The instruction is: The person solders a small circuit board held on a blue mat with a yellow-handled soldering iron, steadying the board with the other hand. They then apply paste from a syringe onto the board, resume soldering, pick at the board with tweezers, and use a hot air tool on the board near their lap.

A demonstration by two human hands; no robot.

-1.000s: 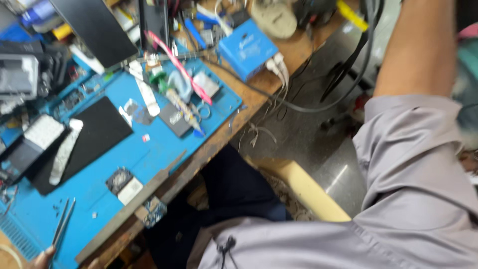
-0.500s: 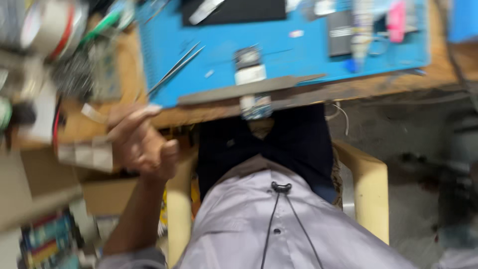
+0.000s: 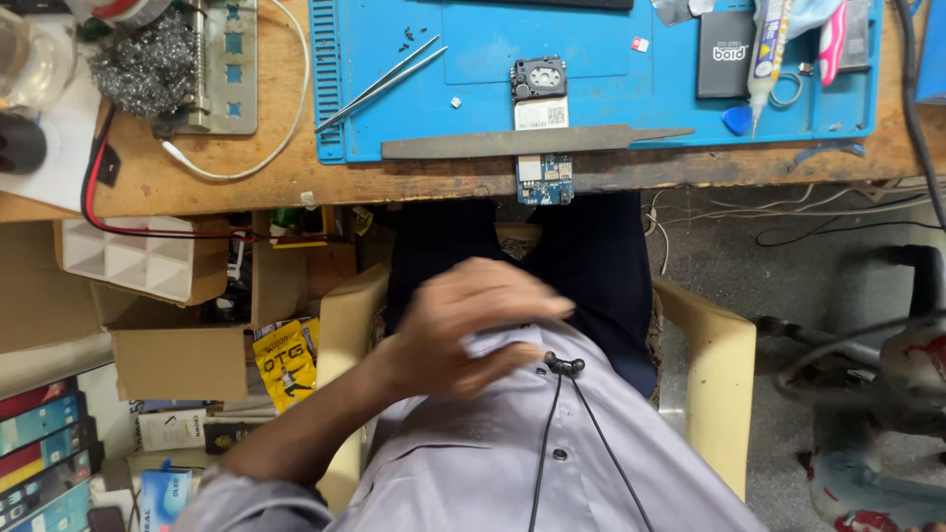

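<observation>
Your wooden counter [image 3: 227,177] runs across the top, carrying a blue work mat [image 3: 611,59]. Below it, your pale lilac shirt [image 3: 493,463] fills the lower middle, and your left hand [image 3: 463,330] rests on its front at the chest, just left of a black cord [image 3: 552,433]. The fingers [image 3: 522,305] lie loosely curled and blurred against the cloth; you cannot tell whether they pinch any of it. On the mat's near edge lies a long grey metal file [image 3: 522,143], with a small circuit board [image 3: 542,108] under it and tweezers [image 3: 379,84] to the left.
</observation>
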